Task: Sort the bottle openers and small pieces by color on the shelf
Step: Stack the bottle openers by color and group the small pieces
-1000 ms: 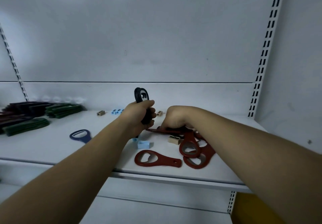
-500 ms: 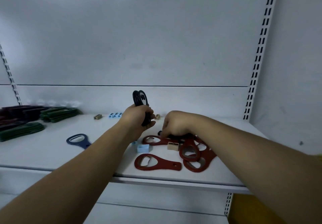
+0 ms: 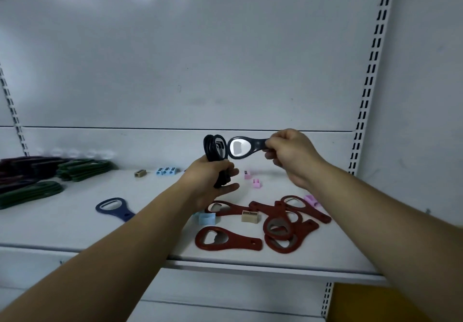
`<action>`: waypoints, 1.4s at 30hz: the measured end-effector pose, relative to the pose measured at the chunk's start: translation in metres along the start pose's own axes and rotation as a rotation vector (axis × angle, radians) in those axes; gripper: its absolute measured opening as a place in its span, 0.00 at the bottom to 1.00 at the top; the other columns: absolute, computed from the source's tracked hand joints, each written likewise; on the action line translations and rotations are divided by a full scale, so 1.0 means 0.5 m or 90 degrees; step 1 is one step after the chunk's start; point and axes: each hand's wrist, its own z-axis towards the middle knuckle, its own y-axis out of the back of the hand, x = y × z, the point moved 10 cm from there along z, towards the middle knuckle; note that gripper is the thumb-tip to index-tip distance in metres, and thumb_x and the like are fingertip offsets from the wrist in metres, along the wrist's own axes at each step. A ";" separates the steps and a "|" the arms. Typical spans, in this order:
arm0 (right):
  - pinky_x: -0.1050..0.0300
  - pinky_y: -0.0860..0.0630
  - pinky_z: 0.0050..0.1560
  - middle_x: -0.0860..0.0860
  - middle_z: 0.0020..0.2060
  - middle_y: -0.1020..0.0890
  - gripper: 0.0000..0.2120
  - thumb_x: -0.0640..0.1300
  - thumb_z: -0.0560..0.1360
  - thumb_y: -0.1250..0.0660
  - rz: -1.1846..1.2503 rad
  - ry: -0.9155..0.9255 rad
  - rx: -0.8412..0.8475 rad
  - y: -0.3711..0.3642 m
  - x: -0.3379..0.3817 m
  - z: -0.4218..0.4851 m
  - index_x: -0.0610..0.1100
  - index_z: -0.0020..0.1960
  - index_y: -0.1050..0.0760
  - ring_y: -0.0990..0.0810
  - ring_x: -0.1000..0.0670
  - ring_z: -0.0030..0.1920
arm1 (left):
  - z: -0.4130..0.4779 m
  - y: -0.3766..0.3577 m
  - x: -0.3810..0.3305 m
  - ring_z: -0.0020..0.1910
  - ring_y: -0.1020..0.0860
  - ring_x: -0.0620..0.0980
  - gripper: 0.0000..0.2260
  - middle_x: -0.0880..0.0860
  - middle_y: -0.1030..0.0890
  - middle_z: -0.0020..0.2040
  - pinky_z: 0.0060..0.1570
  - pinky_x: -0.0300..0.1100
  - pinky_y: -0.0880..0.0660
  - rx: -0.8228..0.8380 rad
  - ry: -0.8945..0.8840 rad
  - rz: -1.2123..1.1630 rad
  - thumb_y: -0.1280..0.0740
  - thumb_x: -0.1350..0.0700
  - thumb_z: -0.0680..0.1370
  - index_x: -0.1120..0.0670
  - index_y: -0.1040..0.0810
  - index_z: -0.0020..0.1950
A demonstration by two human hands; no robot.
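Note:
My left hand [image 3: 209, 184] grips a small bundle of black bottle openers [image 3: 214, 150] upright above the shelf [image 3: 75, 224]. My right hand [image 3: 292, 155] pinches the handle of one more black bottle opener [image 3: 244, 147], held level with its ring end beside the bundle. Several red bottle openers [image 3: 280, 224] lie in a loose heap at the front right of the shelf, one red opener [image 3: 226, 239] apart near the edge. A blue opener [image 3: 114, 207] lies alone to the left. Small blue [image 3: 207, 218], tan [image 3: 249, 217] and pink pieces [image 3: 256, 183] are scattered around.
Stacks of green openers [image 3: 82, 167] and dark maroon openers [image 3: 20, 169] sit at the far left. A tan piece [image 3: 140, 173] and a row of light blue pieces [image 3: 167, 170] stand near the back wall. Slotted uprights [image 3: 368, 91] flank the shelf. A yellow object [image 3: 363, 304] shows below right.
My right hand has lifted a black opener out of the red heap and brought it up beside the bundle in my left hand. Pink pieces are now uncovered.

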 end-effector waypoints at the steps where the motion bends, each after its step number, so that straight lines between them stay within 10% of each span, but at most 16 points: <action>1: 0.61 0.28 0.34 0.44 0.37 0.21 0.04 0.35 0.76 0.38 0.065 -0.027 0.001 -0.003 -0.010 -0.007 0.41 0.43 0.27 0.23 0.51 0.33 | -0.002 -0.009 -0.001 0.54 0.20 0.56 0.04 0.59 0.22 0.48 0.48 0.53 0.21 0.012 -0.001 -0.019 0.39 0.65 0.80 0.61 0.26 0.52; 12: 0.62 0.31 0.31 0.47 0.32 0.22 0.08 0.42 0.76 0.32 -0.059 -0.119 0.190 -0.108 -0.064 -0.090 0.41 0.40 0.25 0.25 0.52 0.30 | -0.017 -0.042 -0.021 0.55 0.21 0.54 0.12 0.60 0.20 0.55 0.47 0.47 0.21 0.111 -0.031 -0.111 0.44 0.62 0.82 0.64 0.26 0.61; 21: 0.57 0.28 0.56 0.53 0.61 0.25 0.34 0.68 0.69 0.34 -0.761 0.014 0.393 -0.047 -0.065 -0.134 0.51 0.68 0.29 0.25 0.51 0.57 | -0.012 -0.019 -0.007 0.47 0.20 0.55 0.09 0.62 0.24 0.54 0.34 0.46 0.20 0.053 0.013 -0.104 0.40 0.67 0.80 0.65 0.28 0.59; 26: 0.63 0.30 0.41 0.58 0.45 0.22 0.15 0.56 0.73 0.31 -0.672 0.020 0.362 -0.042 -0.076 -0.119 0.53 0.58 0.22 0.23 0.55 0.45 | -0.011 -0.008 -0.001 0.43 0.21 0.51 0.06 0.57 0.23 0.45 0.37 0.44 0.24 0.041 0.028 -0.056 0.40 0.69 0.78 0.61 0.26 0.51; 32: 0.59 0.28 0.59 0.54 0.61 0.25 0.28 0.57 0.74 0.32 -0.464 0.110 0.232 -0.060 -0.013 -0.097 0.50 0.70 0.32 0.25 0.54 0.59 | -0.019 -0.025 -0.008 0.47 0.21 0.53 0.07 0.59 0.22 0.47 0.41 0.46 0.22 0.086 0.030 -0.043 0.40 0.66 0.79 0.63 0.28 0.56; 42: 0.62 0.30 0.41 0.52 0.53 0.20 0.25 0.54 0.72 0.30 -0.382 0.187 0.177 -0.138 0.019 -0.092 0.48 0.64 0.32 0.23 0.51 0.51 | -0.005 -0.025 -0.022 0.49 0.23 0.57 0.09 0.61 0.25 0.48 0.48 0.49 0.22 0.087 0.000 -0.054 0.41 0.61 0.80 0.63 0.29 0.58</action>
